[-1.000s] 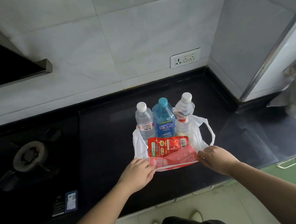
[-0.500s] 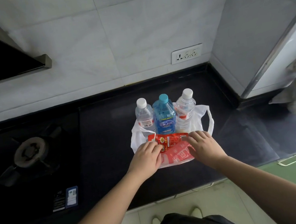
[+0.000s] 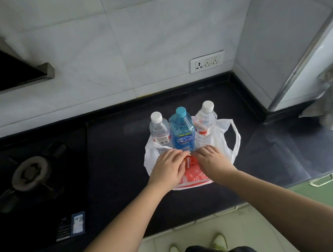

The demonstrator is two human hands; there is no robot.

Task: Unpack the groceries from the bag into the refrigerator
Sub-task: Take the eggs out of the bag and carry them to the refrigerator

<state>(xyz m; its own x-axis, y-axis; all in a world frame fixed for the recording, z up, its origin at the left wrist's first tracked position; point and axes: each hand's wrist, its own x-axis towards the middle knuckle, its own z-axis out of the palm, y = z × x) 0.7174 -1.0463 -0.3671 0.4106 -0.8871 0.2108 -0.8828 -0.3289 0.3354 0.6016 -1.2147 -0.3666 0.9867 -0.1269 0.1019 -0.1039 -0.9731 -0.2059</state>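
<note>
Three bottles stand upright in the white plastic bag [image 3: 225, 138] on the dark countertop [image 3: 118, 154]: a blue bottle [image 3: 182, 132] between two clear bottles [image 3: 159, 130], all at the bag's far side. Your left hand [image 3: 167, 168] and right hand [image 3: 213, 161] lie over the red packet [image 3: 190, 162] at the bag's near side, fingers bent down on it; whether either hand actually grips the packet cannot be told. Left of the bag sits the gas burner [image 3: 28, 174]. Behind the bag, a wall socket [image 3: 207, 62].
</note>
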